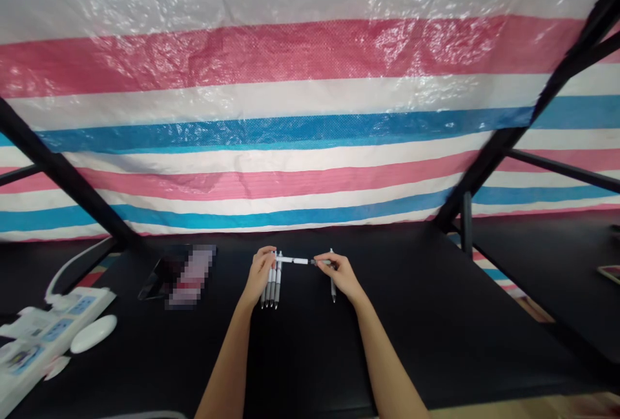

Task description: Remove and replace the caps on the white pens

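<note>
My left hand (259, 274) is closed on the left end of a pen's white barrel (299, 261), which lies level between my hands. In the fingers of my right hand (340, 272) is the grey front part (320, 262) of a pen, in line with the barrel. A narrow dark stretch shows between the two parts; whether they touch I cannot tell. Several white-and-grey pens (278, 286) lie side by side, tips toward me, partly hidden by my left hand. Another pen (333, 291) lies beneath my right hand, its middle covered.
A white power strip (58, 335) with plugs and a cable is at the left, beside a white oval object (93, 334). Farther back lies a dark flat device (165, 274) near a blurred patch. Black frame bars (484, 170) slope at both sides before a striped sheet (290, 96).
</note>
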Action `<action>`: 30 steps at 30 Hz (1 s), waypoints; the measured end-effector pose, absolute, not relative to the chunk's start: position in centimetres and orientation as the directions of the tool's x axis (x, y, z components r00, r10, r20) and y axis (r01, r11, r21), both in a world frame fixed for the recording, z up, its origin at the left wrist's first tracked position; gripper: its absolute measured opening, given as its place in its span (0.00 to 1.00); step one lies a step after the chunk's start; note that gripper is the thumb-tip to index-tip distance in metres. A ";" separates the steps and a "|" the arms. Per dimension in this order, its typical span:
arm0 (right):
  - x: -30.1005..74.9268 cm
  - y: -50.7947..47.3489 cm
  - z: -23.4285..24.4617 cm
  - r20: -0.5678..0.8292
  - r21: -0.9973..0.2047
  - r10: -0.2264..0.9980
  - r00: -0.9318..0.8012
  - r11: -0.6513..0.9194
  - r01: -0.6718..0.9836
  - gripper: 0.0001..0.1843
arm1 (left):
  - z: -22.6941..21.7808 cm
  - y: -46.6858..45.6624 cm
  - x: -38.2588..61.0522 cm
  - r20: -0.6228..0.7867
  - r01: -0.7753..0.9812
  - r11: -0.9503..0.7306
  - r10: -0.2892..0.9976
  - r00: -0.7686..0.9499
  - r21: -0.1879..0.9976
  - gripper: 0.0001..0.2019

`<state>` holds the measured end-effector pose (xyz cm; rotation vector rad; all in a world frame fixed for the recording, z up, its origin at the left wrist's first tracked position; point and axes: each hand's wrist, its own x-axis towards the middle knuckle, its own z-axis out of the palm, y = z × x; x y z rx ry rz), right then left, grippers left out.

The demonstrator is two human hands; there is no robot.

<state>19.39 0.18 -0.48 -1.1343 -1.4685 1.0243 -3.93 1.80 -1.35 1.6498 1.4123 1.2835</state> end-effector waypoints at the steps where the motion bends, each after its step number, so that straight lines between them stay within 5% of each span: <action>1: 19.1 0.2 -0.5 0.196 -0.968 0.976 -0.099 0.209 0.142 0.14 | -1.3 1.7 -3.8 0.277 0.376 -0.247 0.960 -0.029 0.893 0.18; 12: 18.3 0.0 -0.2 0.162 -0.977 0.979 -0.127 0.177 0.117 0.23 | -1.3 1.6 -3.8 0.286 0.445 -0.262 0.958 0.014 0.856 0.19; 22: 18.3 -0.1 0.0 0.091 -0.984 0.992 -0.088 0.103 0.146 0.33 | -1.7 1.6 -3.8 0.406 0.545 -0.348 0.914 0.016 0.763 0.09; 30: 18.2 0.2 -0.7 0.120 -0.990 0.989 -0.090 0.126 0.069 0.30 | -1.1 1.7 -3.8 0.353 0.360 -0.336 0.935 0.019 0.870 0.13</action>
